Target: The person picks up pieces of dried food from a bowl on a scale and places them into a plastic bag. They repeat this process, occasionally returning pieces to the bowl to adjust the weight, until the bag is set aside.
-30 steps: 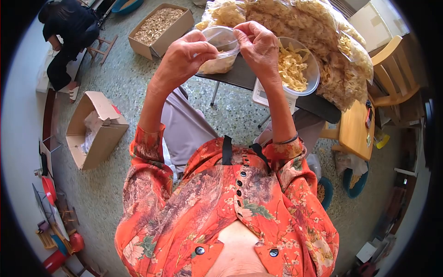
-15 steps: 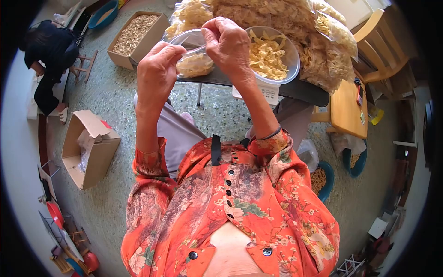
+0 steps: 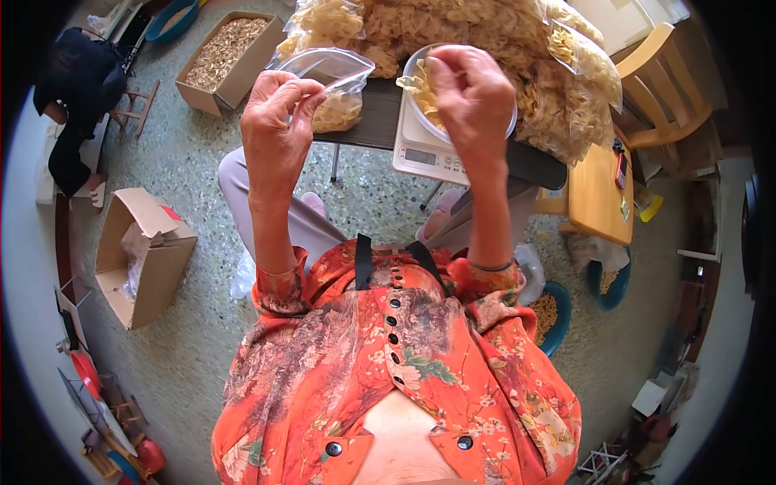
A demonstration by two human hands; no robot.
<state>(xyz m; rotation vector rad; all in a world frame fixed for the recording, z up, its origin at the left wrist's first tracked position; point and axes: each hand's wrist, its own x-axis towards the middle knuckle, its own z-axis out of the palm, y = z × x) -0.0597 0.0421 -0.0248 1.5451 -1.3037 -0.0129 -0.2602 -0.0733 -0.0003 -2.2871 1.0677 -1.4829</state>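
Just beside left hand (image 3: 279, 113): bag (image 3: 339, 115), edge pinched | Beneath right hand (image 3: 475, 101): bowl (image 3: 422, 115) | Right: curled, hold unclear

Soft, diffuse light fills the upper middle, and the speckled floor (image 3: 190, 372) grows dimmer toward the bottom. Small glints mark the clear plastic bag (image 3: 343, 97), while the black clothing (image 3: 77, 73) of the person at upper left sinks into shadow with little detail. Slight blur softens the right hand (image 3: 478, 101); the digits on the scale's display (image 3: 420, 156) are unreadable. Fisheye distortion bows the left wall (image 3: 36, 250), and black vignetting swallows the corners.
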